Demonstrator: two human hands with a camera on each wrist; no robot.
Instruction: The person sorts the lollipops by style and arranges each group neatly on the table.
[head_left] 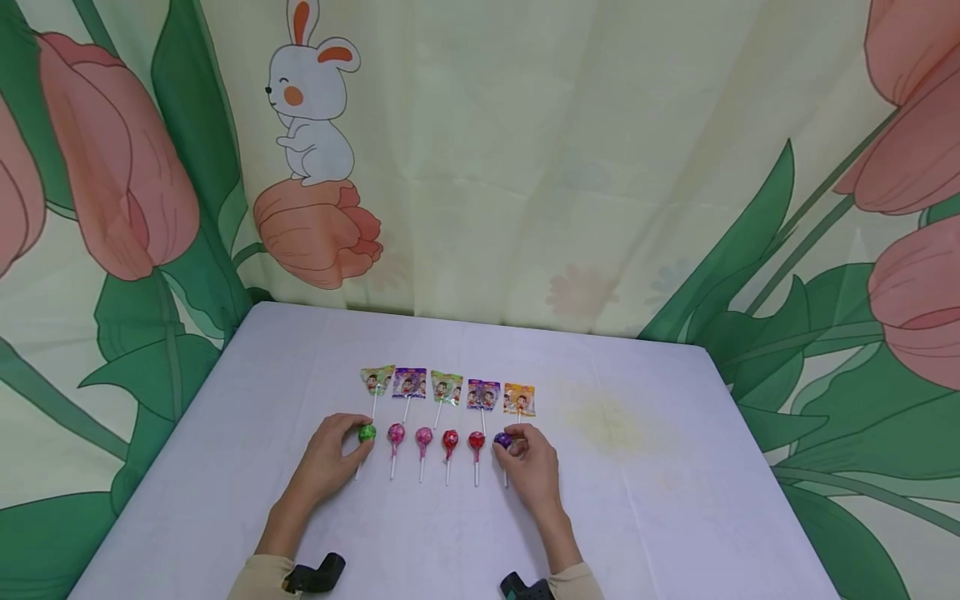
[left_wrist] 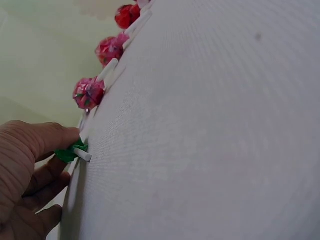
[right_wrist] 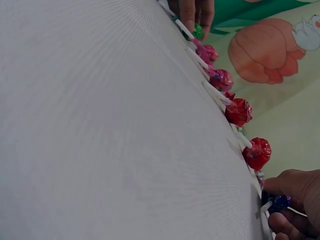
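My left hand (head_left: 327, 457) pinches the green-wrapped lollipop (head_left: 367, 432) at the left end of the front row, thumb on one side and fingers on the other. At the right end, my right hand (head_left: 534, 468) pinches a dark purple-blue lollipop (head_left: 502, 439) by its head. Between them lie two pink lollipops (head_left: 396, 432) and two red lollipops (head_left: 476, 440), sticks toward me. The left wrist view shows the green wrapper (left_wrist: 67, 154) and white stick between thumb and fingers. In the right wrist view, the blue wrapper (right_wrist: 281, 202) sits between thumb and fingers.
Behind the front row lies a second row of flat-wrapped lollipops, with green packets (head_left: 447, 387), purple packets (head_left: 409, 382) and an orange packet (head_left: 519, 399). The white-covered table (head_left: 675, 467) ends at a curtain (head_left: 480, 167) printed with tulips and a rabbit.
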